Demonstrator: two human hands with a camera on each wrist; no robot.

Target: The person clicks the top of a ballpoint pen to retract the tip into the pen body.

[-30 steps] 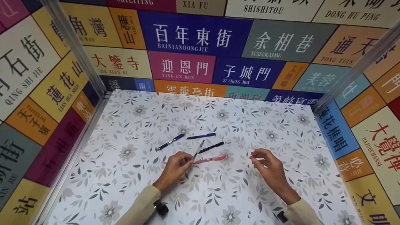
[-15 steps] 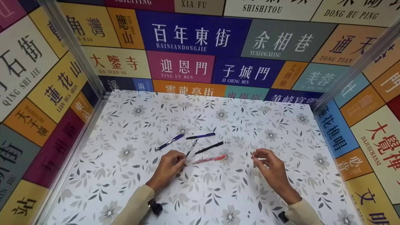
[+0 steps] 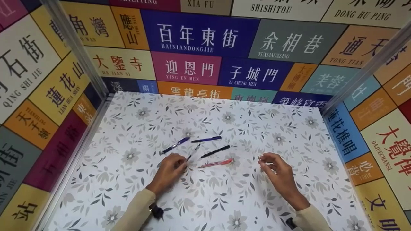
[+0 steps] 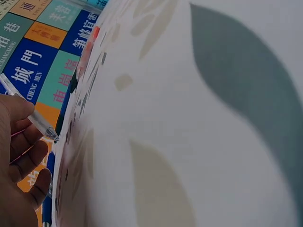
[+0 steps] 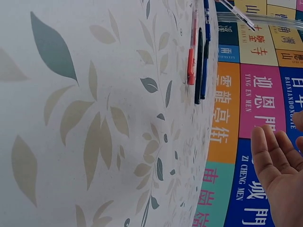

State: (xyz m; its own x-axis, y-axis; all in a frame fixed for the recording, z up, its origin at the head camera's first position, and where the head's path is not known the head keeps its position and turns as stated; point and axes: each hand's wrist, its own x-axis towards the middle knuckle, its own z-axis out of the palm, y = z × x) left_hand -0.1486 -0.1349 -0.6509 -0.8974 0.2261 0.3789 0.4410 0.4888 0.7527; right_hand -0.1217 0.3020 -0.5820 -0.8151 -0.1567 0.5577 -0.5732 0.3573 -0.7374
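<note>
My left hand [image 3: 167,171] pinches a clear-barrelled pen [image 3: 193,152] between thumb and fingers, left of the loose pens. In the left wrist view the held pen [image 4: 41,124] slants, its narrow tip near the table. A red pen [image 3: 216,163] lies closest to the left hand's right side, a black pen [image 3: 215,151] just behind it. Farther back rest a blue-and-black pen [image 3: 206,140] and a dark blue pen [image 3: 175,146]. Right of them, my right hand [image 3: 277,171] holds nothing, its fingers loosely bent; in the right wrist view its fingers [image 5: 267,151] are spread from the thumb.
The white table [image 3: 257,199] has a grey leaf and flower pattern. Panels with coloured signs surround it: a back wall [image 3: 199,35], a left wall [image 3: 41,96] and a right wall [image 3: 379,128]. Metal corner posts [image 3: 82,51] stand where the walls meet.
My left hand has moved left and slightly toward me with the clear pen, away from the red and black pens. The right hand has hardly moved.
</note>
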